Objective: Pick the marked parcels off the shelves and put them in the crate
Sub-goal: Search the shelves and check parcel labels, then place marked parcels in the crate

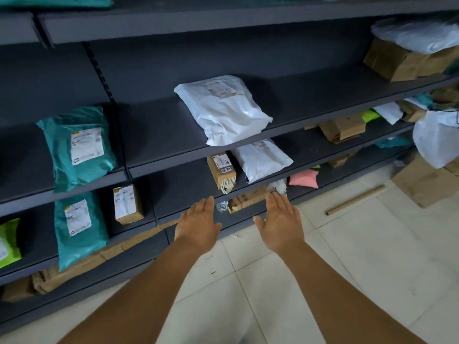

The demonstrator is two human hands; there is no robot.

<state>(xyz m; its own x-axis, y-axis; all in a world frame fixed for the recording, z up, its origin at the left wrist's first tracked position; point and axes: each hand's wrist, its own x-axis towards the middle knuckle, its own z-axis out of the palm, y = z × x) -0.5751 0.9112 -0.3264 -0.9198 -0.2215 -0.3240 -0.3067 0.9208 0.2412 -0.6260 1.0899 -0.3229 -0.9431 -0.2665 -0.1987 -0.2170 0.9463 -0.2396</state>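
Observation:
Dark grey shelves (173, 135) hold parcels. A white poly bag (223, 110) with a label lies on the middle shelf, a second white bag (263, 160) and a small brown box (221, 170) sit one shelf lower. Two teal bags (79, 145) (79, 229) and another small brown box (128, 204) are at the left. My left hand (197, 223) and my right hand (280, 219) are stretched forward side by side, fingers straight, holding nothing, in front of the lower shelf edge. No crate is in view.
A pink parcel (304, 178), a water bottle (222, 206) and flattened cardboard (248, 198) lie on the lowest shelves. Brown boxes (392, 60) and white bags (437, 142) crowd the right end. A cardboard tube (355, 199) and flat carton (427, 182) lie on the tiled floor (347, 256).

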